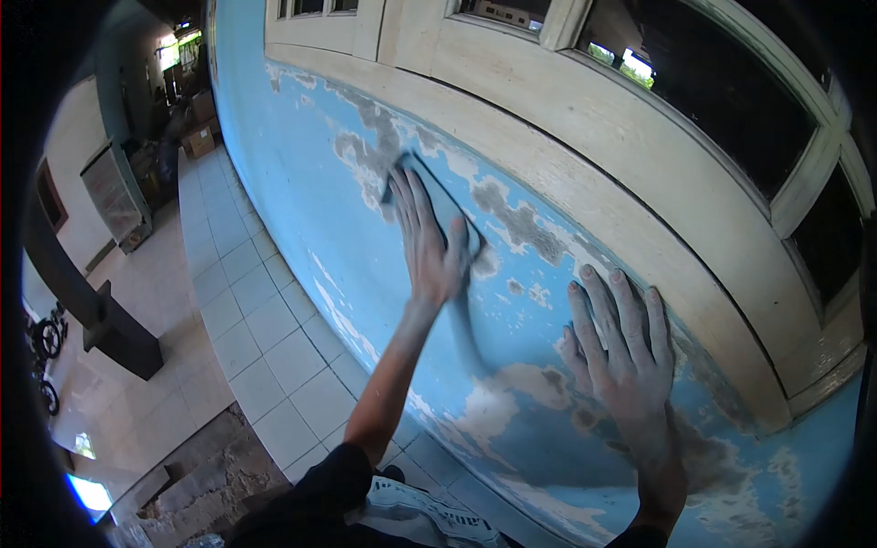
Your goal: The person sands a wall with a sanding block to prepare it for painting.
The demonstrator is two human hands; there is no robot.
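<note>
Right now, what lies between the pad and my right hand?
The head view shows only wall between the pad under your left hand and your right hand: blue paint with pale worn patches.

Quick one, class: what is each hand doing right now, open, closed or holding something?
Left hand: holding a block against the wall.
Right hand: open, fingers spread over the wall, nothing seen in it.

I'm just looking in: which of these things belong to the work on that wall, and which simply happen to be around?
Part of the work:
blue wall, patchy
left hand, spread over the flat block
flat block, against the wall
right hand, flat on the wall

Seemingly just around:
cream window frame, untouched
cardboard box, in the background
dark wheels, far left
</note>
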